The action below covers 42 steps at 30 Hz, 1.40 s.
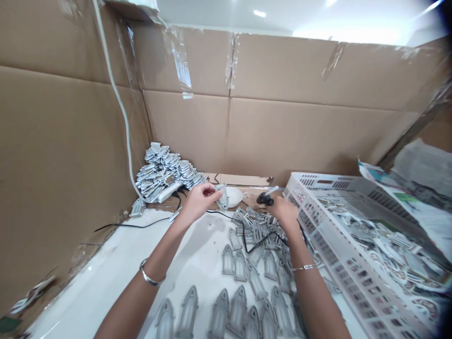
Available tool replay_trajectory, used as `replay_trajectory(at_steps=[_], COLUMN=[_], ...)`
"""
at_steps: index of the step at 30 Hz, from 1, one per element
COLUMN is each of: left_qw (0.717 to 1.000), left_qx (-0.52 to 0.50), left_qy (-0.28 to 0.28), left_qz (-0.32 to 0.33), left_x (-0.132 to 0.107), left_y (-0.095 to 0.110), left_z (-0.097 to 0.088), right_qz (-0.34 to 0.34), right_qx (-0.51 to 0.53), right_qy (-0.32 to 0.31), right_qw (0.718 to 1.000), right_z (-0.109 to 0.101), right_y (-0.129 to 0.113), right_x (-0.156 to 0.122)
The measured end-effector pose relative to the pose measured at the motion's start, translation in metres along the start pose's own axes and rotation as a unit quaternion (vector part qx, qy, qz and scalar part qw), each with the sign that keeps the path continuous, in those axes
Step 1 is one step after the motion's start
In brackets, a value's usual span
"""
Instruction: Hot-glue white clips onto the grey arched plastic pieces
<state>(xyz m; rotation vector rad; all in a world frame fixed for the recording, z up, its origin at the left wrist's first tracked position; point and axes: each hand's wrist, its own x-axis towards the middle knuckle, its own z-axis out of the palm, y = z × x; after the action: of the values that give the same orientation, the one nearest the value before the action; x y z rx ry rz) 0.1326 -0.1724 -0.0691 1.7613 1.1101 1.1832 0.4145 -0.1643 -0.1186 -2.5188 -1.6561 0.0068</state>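
My left hand is closed on a small grey arch-shaped piece, held up above the white table. My right hand is closed round a black tool with a pale tip; its black cord trails across the table. Both wrists carry a thin bracelet. Several grey arch-shaped pieces lie flat in rows on the table below my hands, and a loose heap of them sits just under the tool.
A stacked pile of the same pieces leans in the back left corner beside a white power strip. A white slotted crate with more pieces stands at the right. Cardboard walls enclose the table. A white dish sits behind my hands.
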Motion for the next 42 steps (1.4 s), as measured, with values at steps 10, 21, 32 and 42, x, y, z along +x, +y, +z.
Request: replay_trajectory(at_steps=[10,21,32,42], left_qw=[0.998,0.996,0.995,0.996], left_qx=[-0.066,-0.087,-0.093,-0.089], left_qy=[-0.015,-0.021,-0.019,-0.015], left_qz=[-0.011,-0.018,-0.021,-0.013], left_x=[0.002,0.002,0.001,0.001], left_y=[0.005,0.008,0.010,0.008], left_z=[-0.005,-0.005,-0.002,0.000], right_qz=[-0.241,-0.311,-0.313,-0.338], right_qx=[0.399,0.466,0.433,0.342], right_qy=[0.094,0.046,0.062,0.142], right_qw=[0.880,0.827,0.843,0.866], right_z=[-0.040,-0.036,-0.043,-0.036], right_y=[-0.034,-0.046,-0.045,-0.045], right_x=[-0.035,-0.041,-0.046,-0.040])
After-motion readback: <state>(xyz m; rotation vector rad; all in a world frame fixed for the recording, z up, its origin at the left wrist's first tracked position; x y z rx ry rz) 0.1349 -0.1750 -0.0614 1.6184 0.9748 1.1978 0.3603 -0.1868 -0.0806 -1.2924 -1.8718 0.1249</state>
